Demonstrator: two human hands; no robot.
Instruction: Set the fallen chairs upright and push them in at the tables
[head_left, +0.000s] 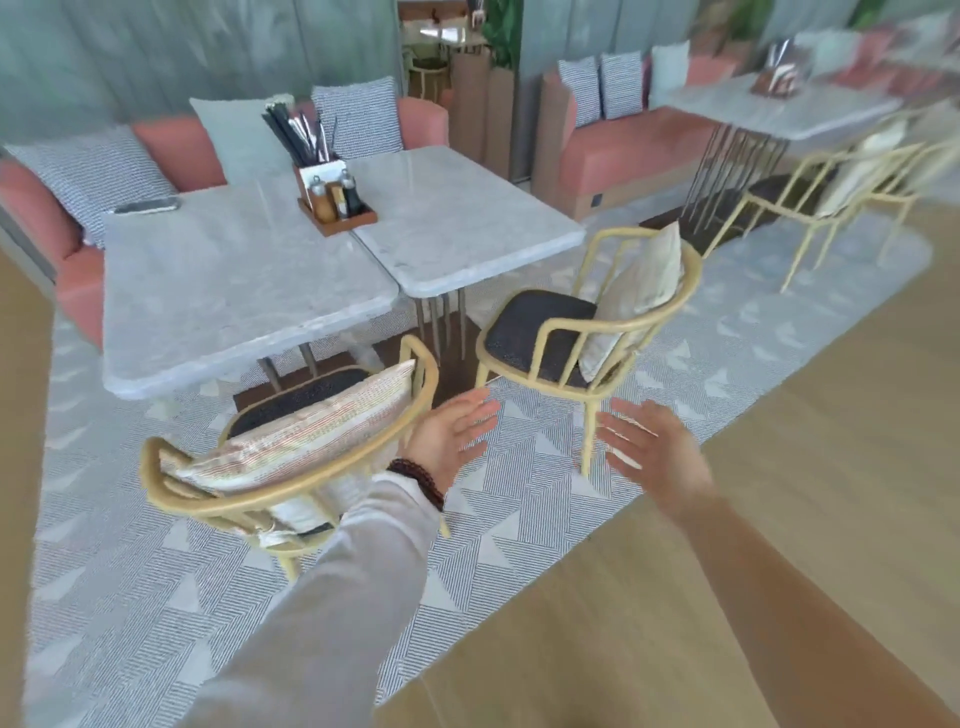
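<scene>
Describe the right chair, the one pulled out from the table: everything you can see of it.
The right chair stands upright on the patterned rug, clear of the marble table and turned at an angle to it. Its frame is pale yellow, with a curved back-and-arm rail on thin spindles. The seat pad is dark and speckled. A cream cushion leans against the backrest. Both open hands, left and right, are near but not touching it.
</scene>
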